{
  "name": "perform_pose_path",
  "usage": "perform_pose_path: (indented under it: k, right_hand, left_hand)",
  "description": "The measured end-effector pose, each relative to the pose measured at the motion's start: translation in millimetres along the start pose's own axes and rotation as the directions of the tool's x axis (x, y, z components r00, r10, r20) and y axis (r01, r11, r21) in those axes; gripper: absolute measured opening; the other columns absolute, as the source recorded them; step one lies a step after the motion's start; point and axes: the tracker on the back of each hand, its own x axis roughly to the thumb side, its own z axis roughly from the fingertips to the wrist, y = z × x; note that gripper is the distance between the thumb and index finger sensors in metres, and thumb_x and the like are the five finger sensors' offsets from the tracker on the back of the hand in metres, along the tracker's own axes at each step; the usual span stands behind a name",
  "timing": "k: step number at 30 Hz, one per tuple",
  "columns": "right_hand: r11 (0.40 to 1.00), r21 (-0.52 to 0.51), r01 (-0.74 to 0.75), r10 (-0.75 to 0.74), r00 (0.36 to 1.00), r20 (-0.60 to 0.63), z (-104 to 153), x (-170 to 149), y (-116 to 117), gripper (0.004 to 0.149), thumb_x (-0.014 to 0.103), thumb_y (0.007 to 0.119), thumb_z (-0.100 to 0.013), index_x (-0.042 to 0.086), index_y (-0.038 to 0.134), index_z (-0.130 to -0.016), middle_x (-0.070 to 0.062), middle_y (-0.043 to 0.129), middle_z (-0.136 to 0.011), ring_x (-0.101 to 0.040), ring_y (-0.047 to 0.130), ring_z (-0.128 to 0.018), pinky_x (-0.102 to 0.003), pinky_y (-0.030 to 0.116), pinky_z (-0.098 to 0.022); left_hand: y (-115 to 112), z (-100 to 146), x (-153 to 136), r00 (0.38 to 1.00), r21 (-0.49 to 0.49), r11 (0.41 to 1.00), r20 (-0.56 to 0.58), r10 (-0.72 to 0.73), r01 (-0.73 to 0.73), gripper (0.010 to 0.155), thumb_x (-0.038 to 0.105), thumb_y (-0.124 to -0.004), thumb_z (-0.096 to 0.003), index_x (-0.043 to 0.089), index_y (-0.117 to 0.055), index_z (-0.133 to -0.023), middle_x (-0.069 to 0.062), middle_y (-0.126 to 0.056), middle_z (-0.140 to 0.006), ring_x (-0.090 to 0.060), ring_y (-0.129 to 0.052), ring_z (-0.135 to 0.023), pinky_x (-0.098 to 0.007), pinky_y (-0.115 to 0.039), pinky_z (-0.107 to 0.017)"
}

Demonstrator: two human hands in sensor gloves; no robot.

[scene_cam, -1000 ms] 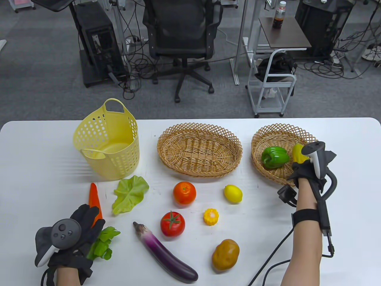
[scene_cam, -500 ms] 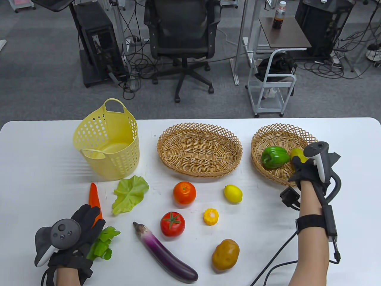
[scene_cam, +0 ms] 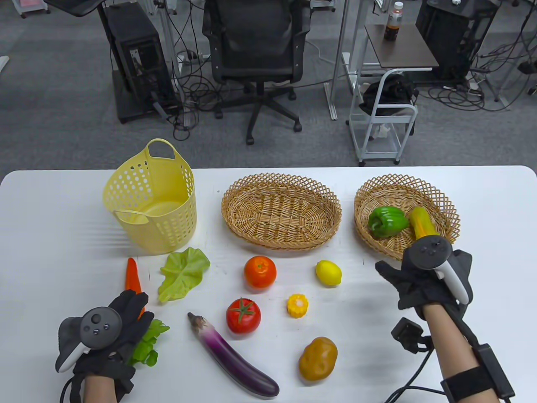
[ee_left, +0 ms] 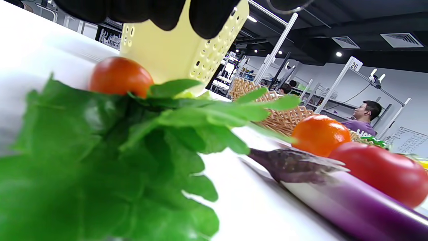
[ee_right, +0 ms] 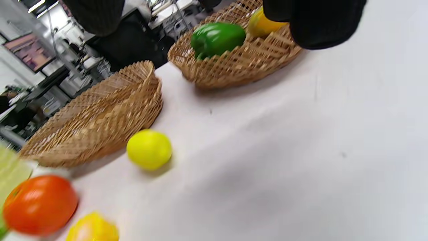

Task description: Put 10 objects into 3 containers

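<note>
Left hand (scene_cam: 111, 331) rests on carrot (scene_cam: 132, 275), grip unclear | yellow basket (scene_cam: 121, 195) and middle basket (scene_cam: 281, 210) hold nothing | right basket (scene_cam: 449, 210) now holds 2: pepper (scene_cam: 387, 221), corn cob (scene_cam: 421, 221) | right hand (scene_cam: 423, 277) has let go, pulled back, fingers spread, holding nothing | 8 left; lemon (scene_cam: 328, 273) nearest.

Beyond the table's (scene_cam: 50, 218) far edge from the hands: grey carpet floor (scene_cam: 54, 105), black office chair (scene_cam: 258, 46), computer tower (scene_cam: 136, 63), tangled cables (scene_cam: 474, 96), white trolley (scene_cam: 384, 121), side desk (scene_cam: 398, 50) holding a bottle (scene_cam: 393, 22). Ceiling spotlights (ee_left: 339, 54) lit.
</note>
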Motion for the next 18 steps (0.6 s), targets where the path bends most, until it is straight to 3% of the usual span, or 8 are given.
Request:
perform_pose_path:
  k: [2, 5, 11, 18]
  right_hand:
    - [0.991, 0.133, 0.012, -0.020, 0.998, 0.053, 7, 5, 19, 0.088, 0.056, 0.064, -0.058, -0.003, 0.031, -0.113, -0.038, 0.020, -0.114, -0.066, 0.041, -0.097, -0.064, 0.066, -0.060]
    - [0.967, 0.253, -0.015, -0.010, 0.995, 0.095, 17, 11, 44, 0.089, 0.057, 0.064, -0.058, -0.004, 0.030, -0.113, -0.039, 0.020, -0.113, -0.066, 0.041, -0.096, -0.064, 0.066, -0.060]
    - [0.916, 0.386, -0.107, 0.027, 0.978, 0.206, 35, 27, 94, 0.086, 0.056, 0.060, -0.060, -0.005, 0.030, -0.112, -0.041, 0.024, -0.112, -0.066, 0.048, -0.094, -0.060, 0.072, -0.057]
    - [0.864, 0.481, -0.148, 0.052, 0.977, 0.206, 38, 41, 129, 0.092, 0.059, 0.060, -0.059, -0.005, 0.020, -0.111, -0.043, 0.025, -0.110, -0.064, 0.056, -0.091, -0.053, 0.078, -0.055]
  left_hand:
    - [-1, 0, 3, 1.000, -0.001, 1.000, 0.018, -0.002, 0.002, 0.061, 0.045, -0.055, -0.0631, 0.009, -0.055, -0.113, -0.029, -0.046, -0.117, -0.057, -0.048, -0.105, -0.068, -0.056, -0.067]
    - [0, 0, 11, 0.999, 0.015, 1.000, 0.054, -0.006, 0.005, 0.060, 0.044, -0.056, -0.0629, 0.010, -0.055, -0.113, -0.027, -0.047, -0.118, -0.056, -0.049, -0.106, -0.068, -0.056, -0.067]
    - [-2, -1, 21, 0.996, 0.009, 1.000, 0.090, -0.028, 0.027, 0.060, 0.045, -0.056, -0.0629, 0.011, -0.055, -0.113, -0.027, -0.047, -0.118, -0.056, -0.049, -0.106, -0.068, -0.056, -0.068]
    - [-2, -2, 22, 0.995, -0.006, 1.000, 0.094, -0.023, 0.024, 0.061, 0.045, -0.056, -0.0631, 0.011, -0.055, -0.113, -0.027, -0.047, -0.118, -0.056, -0.049, -0.106, -0.068, -0.056, -0.068]
